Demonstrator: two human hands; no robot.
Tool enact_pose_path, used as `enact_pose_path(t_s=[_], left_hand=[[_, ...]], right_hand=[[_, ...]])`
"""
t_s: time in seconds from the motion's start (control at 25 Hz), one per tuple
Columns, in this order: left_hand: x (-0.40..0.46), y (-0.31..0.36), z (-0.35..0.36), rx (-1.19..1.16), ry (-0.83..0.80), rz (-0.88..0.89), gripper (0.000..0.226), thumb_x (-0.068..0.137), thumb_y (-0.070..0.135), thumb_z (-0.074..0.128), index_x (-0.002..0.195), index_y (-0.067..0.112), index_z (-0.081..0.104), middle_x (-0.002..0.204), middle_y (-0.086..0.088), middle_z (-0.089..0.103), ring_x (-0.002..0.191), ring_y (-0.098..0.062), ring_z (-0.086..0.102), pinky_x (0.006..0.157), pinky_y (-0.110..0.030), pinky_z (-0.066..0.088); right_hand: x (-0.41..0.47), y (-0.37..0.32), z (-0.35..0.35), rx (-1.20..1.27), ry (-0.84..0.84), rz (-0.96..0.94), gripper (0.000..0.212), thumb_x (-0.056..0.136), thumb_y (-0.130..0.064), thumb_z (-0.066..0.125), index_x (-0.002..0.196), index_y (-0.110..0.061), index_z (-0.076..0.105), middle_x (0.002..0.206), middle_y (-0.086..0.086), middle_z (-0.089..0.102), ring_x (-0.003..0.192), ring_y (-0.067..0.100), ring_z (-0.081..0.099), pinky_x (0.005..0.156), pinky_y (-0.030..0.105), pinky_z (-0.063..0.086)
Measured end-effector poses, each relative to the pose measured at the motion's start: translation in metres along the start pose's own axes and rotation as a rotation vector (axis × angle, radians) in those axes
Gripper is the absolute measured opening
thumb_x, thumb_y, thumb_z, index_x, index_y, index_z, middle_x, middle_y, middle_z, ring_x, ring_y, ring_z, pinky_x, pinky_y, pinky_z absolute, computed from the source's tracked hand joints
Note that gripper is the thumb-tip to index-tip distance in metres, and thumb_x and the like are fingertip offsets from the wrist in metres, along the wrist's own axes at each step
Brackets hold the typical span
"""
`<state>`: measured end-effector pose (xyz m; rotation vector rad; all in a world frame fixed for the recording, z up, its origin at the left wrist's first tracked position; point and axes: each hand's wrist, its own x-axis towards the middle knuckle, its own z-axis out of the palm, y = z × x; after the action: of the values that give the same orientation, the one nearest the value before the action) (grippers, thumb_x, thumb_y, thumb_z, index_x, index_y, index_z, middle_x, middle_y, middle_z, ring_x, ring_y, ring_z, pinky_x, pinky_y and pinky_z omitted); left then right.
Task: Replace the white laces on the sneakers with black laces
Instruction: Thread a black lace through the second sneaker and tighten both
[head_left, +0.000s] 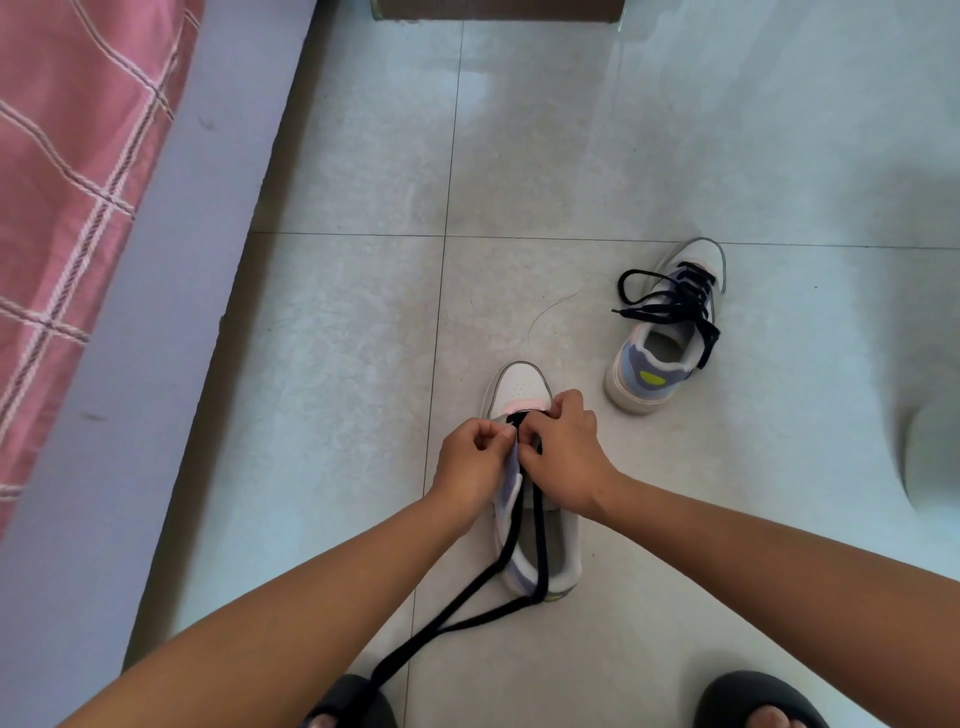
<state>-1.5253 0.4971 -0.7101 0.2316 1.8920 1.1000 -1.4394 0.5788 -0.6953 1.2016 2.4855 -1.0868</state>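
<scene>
On the tiled floor (519, 156), left hand (475, 457) and right hand (563, 452) pinch the limp black lace (511, 551) (best gripped near its stiff tip) at the light sneaker (524, 387).

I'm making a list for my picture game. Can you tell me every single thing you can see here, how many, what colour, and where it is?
near sneaker: one, white with pink and lilac, on the floor under both hands
far sneaker: one, white and lilac, yellow-green heel patch, farther right, already laced black
black lace: one, two strands trailing from the near sneaker toward the feet
floor: pale grey tiles
bed cover: one, pink check, far left
bed side: one, lilac, along the left
slippers: two, dark, bottom edge
left hand: pinches at the lace
right hand: pinches at the lace
</scene>
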Motion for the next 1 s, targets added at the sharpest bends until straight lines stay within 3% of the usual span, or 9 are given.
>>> enact_pose_path(t_s=[0.24,0.4,0.52,0.6,0.72,0.8,0.88,1.0], left_hand=[[-0.004,-0.003,0.006,0.022,0.034,-0.029,0.014,0.096,0.028,0.051,0.086,0.018,0.051,0.079,0.006,0.054,0.073,-0.009,0.050,0.067,-0.020,0.040],[-0.002,-0.002,0.005,0.067,0.052,-0.051,0.023,0.088,0.035,0.061,0.091,0.015,0.049,0.081,0.005,0.053,0.075,-0.009,0.052,0.074,-0.025,0.042],[0.002,0.005,0.005,0.156,0.057,-0.070,0.023,0.087,0.033,0.062,0.088,0.015,0.046,0.081,0.004,0.052,0.077,-0.013,0.052,0.067,-0.024,0.040],[0.001,0.009,0.004,0.268,0.054,-0.011,0.019,0.089,0.030,0.059,0.089,0.015,0.047,0.081,0.005,0.051,0.076,-0.012,0.051,0.061,-0.021,0.037],[-0.007,0.010,0.003,0.540,0.071,0.231,0.012,0.091,0.027,0.054,0.096,0.018,0.050,0.090,0.005,0.051,0.082,-0.015,0.052,0.064,-0.025,0.042],[-0.014,0.011,0.003,0.709,0.050,0.326,0.019,0.091,0.025,0.051,0.109,0.018,0.051,0.105,0.003,0.049,0.093,-0.017,0.052,0.070,-0.030,0.045],[-0.018,0.013,0.004,0.765,0.013,0.319,0.029,0.090,0.023,0.050,0.118,0.018,0.049,0.114,0.001,0.045,0.100,-0.018,0.050,0.073,-0.032,0.047],[-0.020,0.015,0.004,0.723,-0.035,0.298,0.030,0.090,0.019,0.050,0.120,0.018,0.050,0.115,-0.002,0.043,0.097,-0.019,0.052,0.076,-0.033,0.049]], right_hand=[[-0.008,0.002,0.000,0.283,-0.025,0.124,0.009,0.092,-0.014,0.048,0.086,-0.012,0.054,0.116,-0.002,0.023,0.105,0.018,0.028,0.086,0.021,0.027],[-0.011,0.010,0.001,0.329,-0.068,0.059,0.009,0.089,-0.013,0.054,0.080,-0.016,0.053,0.117,-0.004,0.026,0.111,0.017,0.033,0.088,0.020,0.027],[-0.006,0.020,-0.007,0.432,-0.013,0.022,0.012,0.090,-0.016,0.058,0.080,-0.022,0.056,0.111,0.000,0.042,0.099,0.011,0.047,0.089,0.018,0.039],[-0.001,0.027,-0.018,0.467,0.033,0.060,0.003,0.091,-0.017,0.058,0.088,-0.018,0.057,0.096,0.000,0.056,0.083,0.010,0.054,0.077,0.017,0.044],[0.005,0.034,-0.026,0.316,-0.009,0.050,0.006,0.089,-0.021,0.061,0.091,-0.015,0.061,0.086,-0.003,0.063,0.079,0.015,0.057,0.075,0.028,0.047],[0.006,0.029,-0.026,0.102,-0.026,-0.025,0.009,0.089,-0.024,0.060,0.092,-0.017,0.061,0.087,-0.001,0.065,0.080,0.018,0.058,0.075,0.032,0.048],[0.007,0.023,-0.027,-0.066,-0.042,-0.086,0.011,0.091,-0.026,0.056,0.094,-0.015,0.060,0.086,0.002,0.065,0.081,0.021,0.059,0.072,0.034,0.047],[0.012,0.024,-0.032,0.056,-0.066,-0.058,0.010,0.092,-0.023,0.057,0.086,-0.015,0.059,0.081,0.004,0.064,0.081,0.024,0.061,0.071,0.034,0.047]])
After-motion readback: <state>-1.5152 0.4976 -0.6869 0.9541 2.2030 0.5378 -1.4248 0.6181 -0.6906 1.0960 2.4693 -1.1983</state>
